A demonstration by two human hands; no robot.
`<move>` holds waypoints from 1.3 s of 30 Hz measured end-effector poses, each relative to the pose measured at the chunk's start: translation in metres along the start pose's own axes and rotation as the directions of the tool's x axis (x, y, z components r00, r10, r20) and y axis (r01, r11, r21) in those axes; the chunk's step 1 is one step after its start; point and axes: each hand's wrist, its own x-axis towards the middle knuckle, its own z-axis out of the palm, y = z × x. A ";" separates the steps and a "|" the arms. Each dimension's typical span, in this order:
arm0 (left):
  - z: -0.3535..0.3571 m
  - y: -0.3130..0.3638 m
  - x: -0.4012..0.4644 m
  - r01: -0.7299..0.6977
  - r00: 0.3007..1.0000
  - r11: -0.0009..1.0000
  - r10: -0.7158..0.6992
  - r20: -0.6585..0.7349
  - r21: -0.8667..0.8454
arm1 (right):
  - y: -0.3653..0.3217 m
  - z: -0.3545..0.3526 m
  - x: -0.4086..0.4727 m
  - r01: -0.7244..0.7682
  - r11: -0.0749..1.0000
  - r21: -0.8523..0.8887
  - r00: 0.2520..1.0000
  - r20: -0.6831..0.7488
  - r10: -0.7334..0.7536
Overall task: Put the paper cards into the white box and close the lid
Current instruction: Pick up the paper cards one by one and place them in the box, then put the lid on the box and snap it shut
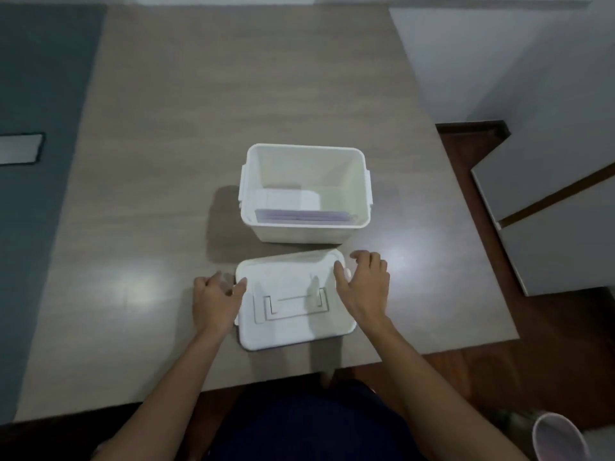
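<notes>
The white box (332, 151) stands open in the middle of the table. Inside it a stack of paper cards (304, 214) with purple edges leans against the near wall. The white lid (289, 331) lies flat on the table just in front of the box, its recessed handle facing up. My left hand (214, 302) rests at the lid's left edge, thumb touching it. At the lid's right edge my right hand (364, 284) has its thumb on the rim and its fingers spread. Neither hand has closed around the lid.
The grey wooden table (233, 111) ends close to my body and at the right. White cabinets (549, 211) stand to the right over a dark wood floor. A pale round bin (559, 440) sits at the bottom right.
</notes>
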 end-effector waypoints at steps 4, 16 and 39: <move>0.012 -0.005 -0.021 -0.003 1.000 1.000 0.003 0.008 -0.012 | 0.013 0.018 -0.022 -0.115 0.984 -0.138 0.960 0.240 0.146; -0.010 0.016 -0.052 -0.052 0.965 0.844 -0.094 -0.243 -0.533 | -0.007 -0.008 -0.045 -0.187 0.871 0.454 0.981 0.040 0.190; -0.053 0.160 0.107 -0.224 0.974 0.950 0.212 -0.077 -0.218 | -0.055 -0.053 0.127 -0.166 0.889 0.427 0.980 -0.031 0.197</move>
